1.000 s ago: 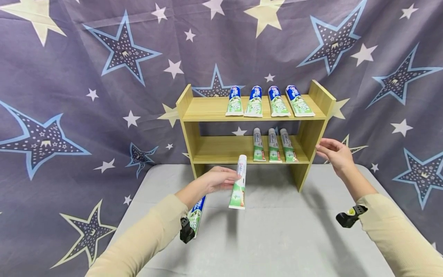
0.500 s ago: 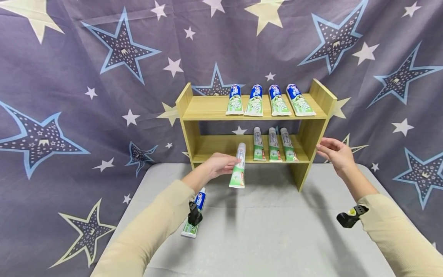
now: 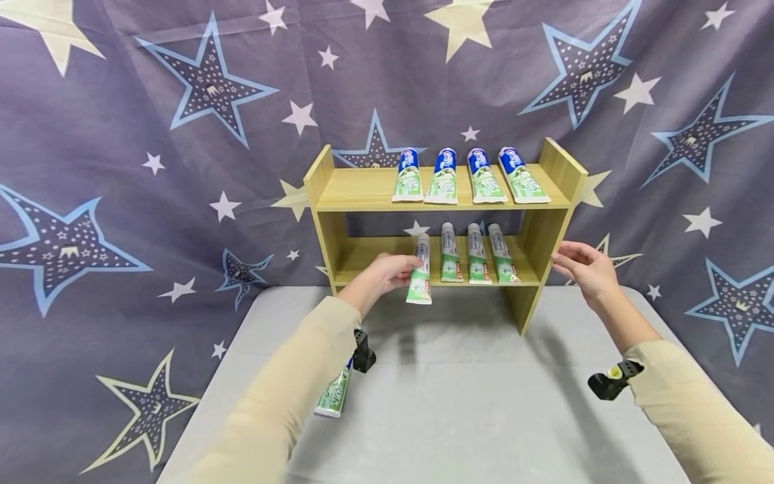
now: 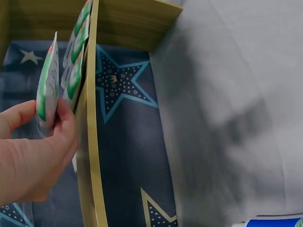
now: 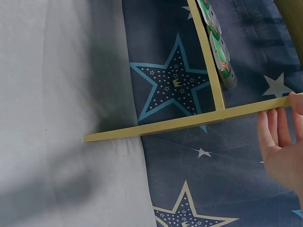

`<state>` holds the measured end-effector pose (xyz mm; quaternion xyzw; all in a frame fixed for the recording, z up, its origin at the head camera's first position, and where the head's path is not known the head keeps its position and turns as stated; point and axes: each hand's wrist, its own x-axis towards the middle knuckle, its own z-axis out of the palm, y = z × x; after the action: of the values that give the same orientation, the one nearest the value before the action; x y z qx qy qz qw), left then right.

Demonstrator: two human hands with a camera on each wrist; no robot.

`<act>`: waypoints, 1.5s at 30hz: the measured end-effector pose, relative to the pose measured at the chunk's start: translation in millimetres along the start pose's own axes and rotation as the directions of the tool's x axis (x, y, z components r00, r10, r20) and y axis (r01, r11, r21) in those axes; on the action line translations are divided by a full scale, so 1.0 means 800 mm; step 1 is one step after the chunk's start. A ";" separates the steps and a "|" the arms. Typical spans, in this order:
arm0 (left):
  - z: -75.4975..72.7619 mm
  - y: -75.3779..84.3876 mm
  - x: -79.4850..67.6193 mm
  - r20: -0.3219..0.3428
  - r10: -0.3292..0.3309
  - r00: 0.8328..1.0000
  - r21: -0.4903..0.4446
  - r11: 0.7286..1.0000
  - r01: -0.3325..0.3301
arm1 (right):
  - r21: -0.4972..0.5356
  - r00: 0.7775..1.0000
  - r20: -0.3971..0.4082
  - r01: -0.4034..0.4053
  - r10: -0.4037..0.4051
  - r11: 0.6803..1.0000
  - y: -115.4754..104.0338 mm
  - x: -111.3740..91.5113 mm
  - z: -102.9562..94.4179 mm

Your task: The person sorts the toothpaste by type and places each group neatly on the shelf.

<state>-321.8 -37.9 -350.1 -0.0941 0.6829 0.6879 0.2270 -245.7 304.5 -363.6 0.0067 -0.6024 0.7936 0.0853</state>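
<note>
My left hand (image 3: 390,270) pinches a white-and-green toothpaste tube (image 3: 422,272) between thumb and fingers, cap end up and away. In the head view the tube overlaps the front of the lower board, left of several similar tubes (image 3: 478,255) lying there. The left wrist view shows the pinched tube (image 4: 48,85) slightly apart from the others. At the right side panel of the wooden shelf (image 3: 535,269), my right hand (image 3: 586,272) has its fingertips against the outer face; its thumb (image 5: 296,101) lies over the front edge.
Several blue-and-green toothpaste tubes (image 3: 445,176) lie side by side on the upper board. Another blue-and-green tube (image 3: 334,393) lies on the grey tabletop (image 3: 459,403), partly hidden by my left forearm. A star-patterned cloth (image 3: 151,222) hangs behind the shelf.
My left hand has carried the white-and-green tube upward and forward, from in front of the shelf to the lower board's edge. My right hand stays at the side panel.
</note>
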 end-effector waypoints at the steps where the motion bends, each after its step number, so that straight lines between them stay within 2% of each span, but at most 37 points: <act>1: -0.004 -0.006 0.025 0.014 0.008 1.000 -0.002 1.000 -0.008 | 0.003 1.000 -0.001 0.002 -0.002 1.000 0.000 0.001 0.000; 2: -0.008 -0.010 0.047 0.032 0.020 0.999 -0.007 1.000 -0.020 | 0.007 1.000 -0.001 0.005 -0.005 1.000 0.001 0.001 0.000; 4: -0.010 -0.014 0.075 0.020 0.016 1.000 0.000 1.000 -0.016 | 0.012 1.000 -0.001 0.008 -0.008 1.000 0.001 0.001 0.000; 6: -0.007 -0.013 0.082 -0.005 0.009 1.000 0.005 1.000 -0.009 | 0.009 1.000 -0.002 0.008 -0.008 1.000 0.001 0.001 0.000; 7: -0.004 -0.012 0.083 -0.022 0.004 1.000 0.019 1.000 -0.004 | 0.003 1.000 -0.003 0.007 -0.007 1.000 0.001 0.000 0.000; 9: 0.012 0.003 0.035 -0.089 -0.016 0.996 0.038 0.999 0.019 | -0.009 1.000 -0.004 0.005 -0.005 1.000 0.002 -0.001 -0.001; 10: 0.017 0.009 0.016 -0.101 -0.012 0.995 0.045 0.999 0.017 | -0.012 1.000 -0.002 0.005 -0.005 1.000 0.002 -0.001 -0.001; 12: 0.019 0.013 0.002 -0.100 0.003 0.995 0.047 0.999 0.002 | -0.013 1.000 -0.001 0.012 -0.012 1.000 0.002 -0.002 -0.001; 15: 0.019 0.012 0.010 -0.134 0.025 0.991 0.055 0.998 -0.018 | -0.004 1.000 0.008 0.028 -0.028 1.000 0.002 -0.001 0.000; 17: 0.016 0.006 0.036 -0.156 0.030 0.987 0.066 0.998 -0.020 | 0.001 0.999 0.011 0.035 -0.035 0.999 0.003 0.000 0.000; 20: 0.017 0.005 0.046 -0.210 0.046 0.977 0.084 0.996 -0.029 | 0.000 0.999 0.011 0.038 -0.038 0.999 0.003 0.001 0.000; 21: 0.013 0.000 0.064 -0.206 0.073 0.976 0.083 0.995 -0.057 | 0.000 0.999 0.009 0.037 -0.037 0.999 0.003 0.001 0.000; 23: 0.012 -0.001 0.075 -0.225 0.089 0.970 0.095 0.993 -0.070 | -0.002 0.999 0.006 0.037 -0.037 0.999 0.003 0.001 0.000; 27: 0.015 -0.001 0.085 -0.244 0.113 0.963 0.152 0.985 -0.077 | 0.001 1.000 0.002 0.031 -0.031 1.000 0.003 0.001 -0.001; 28: 0.018 0.004 0.070 -0.254 0.101 0.962 0.167 0.984 -0.060 | 0.000 1.000 0.000 0.031 -0.031 1.000 0.003 0.001 -0.001; 30: 0.020 0.006 0.061 -0.243 0.110 0.964 0.191 0.980 -0.064 | 0.005 1.000 -0.002 0.029 -0.029 1.000 0.003 0.001 -0.002; 34: 0.020 0.011 0.047 -0.173 0.146 0.974 0.245 0.964 -0.101 | 0.010 0.999 -0.003 0.034 -0.034 0.999 0.003 0.002 -0.001; 39: 0.018 0.013 0.047 -0.093 0.176 0.980 0.366 0.922 -0.130 | 0.005 0.999 0.002 0.034 -0.034 0.999 0.003 0.003 -0.002; 45: 0.018 0.015 0.052 -0.057 0.155 0.986 0.405 0.906 -0.119 | -0.001 1.000 0.000 0.028 -0.028 1.000 0.004 0.005 -0.003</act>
<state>-361.3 -15.6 -356.8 -0.0273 0.8234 0.5431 0.1623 -249.6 306.2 -367.1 0.0153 -0.6029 0.7918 0.0964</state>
